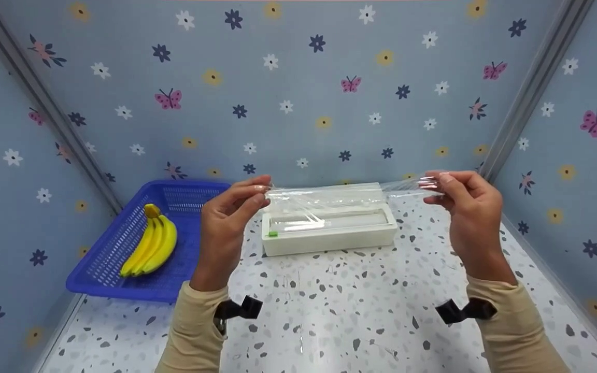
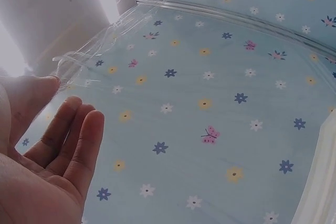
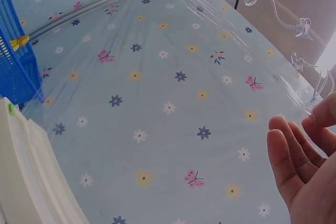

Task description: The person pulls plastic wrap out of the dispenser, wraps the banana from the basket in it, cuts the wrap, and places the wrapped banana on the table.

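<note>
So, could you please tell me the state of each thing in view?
Left grip: pinching the film
Right grip: pinching the film
Film: stretched between both grips, bunched toward the right
Box: open, upright
Basket: upright, holding bananas
Bananas: unpeeled, joined at the stem

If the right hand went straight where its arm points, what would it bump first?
Besides the clear plastic film it pinches, the right hand would probably meet the blue flowered wall, though depth is unclear.
</note>
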`<control>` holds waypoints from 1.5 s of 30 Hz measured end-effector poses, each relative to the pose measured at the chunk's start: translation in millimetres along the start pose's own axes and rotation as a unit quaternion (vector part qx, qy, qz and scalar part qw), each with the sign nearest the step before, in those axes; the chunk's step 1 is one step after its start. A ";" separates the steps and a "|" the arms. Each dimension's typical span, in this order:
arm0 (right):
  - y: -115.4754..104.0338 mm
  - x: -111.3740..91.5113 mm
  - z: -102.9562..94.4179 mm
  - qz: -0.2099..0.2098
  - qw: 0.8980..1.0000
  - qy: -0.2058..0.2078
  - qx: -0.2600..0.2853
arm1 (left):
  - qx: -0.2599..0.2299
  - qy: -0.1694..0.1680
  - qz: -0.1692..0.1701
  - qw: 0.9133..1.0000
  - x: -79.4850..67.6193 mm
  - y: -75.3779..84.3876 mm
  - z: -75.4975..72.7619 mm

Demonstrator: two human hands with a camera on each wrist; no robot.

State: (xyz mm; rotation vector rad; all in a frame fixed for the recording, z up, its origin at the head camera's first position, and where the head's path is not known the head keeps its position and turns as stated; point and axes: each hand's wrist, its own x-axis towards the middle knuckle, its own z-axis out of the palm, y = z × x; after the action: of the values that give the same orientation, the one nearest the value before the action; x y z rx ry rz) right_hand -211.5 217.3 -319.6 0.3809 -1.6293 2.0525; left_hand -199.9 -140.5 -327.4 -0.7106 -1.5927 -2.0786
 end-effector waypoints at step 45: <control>-30.8 -4.8 3.4 -0.018 0.992 -0.008 0.128 | 0.013 -0.012 0.040 0.999 -4.1 25.3 7.4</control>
State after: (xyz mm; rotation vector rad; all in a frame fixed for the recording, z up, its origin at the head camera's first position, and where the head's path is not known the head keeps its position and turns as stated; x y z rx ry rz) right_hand -191.3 218.2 -295.6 0.5121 -1.3593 2.2406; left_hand -180.2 -139.7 -309.4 -0.7804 -1.5742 -1.9960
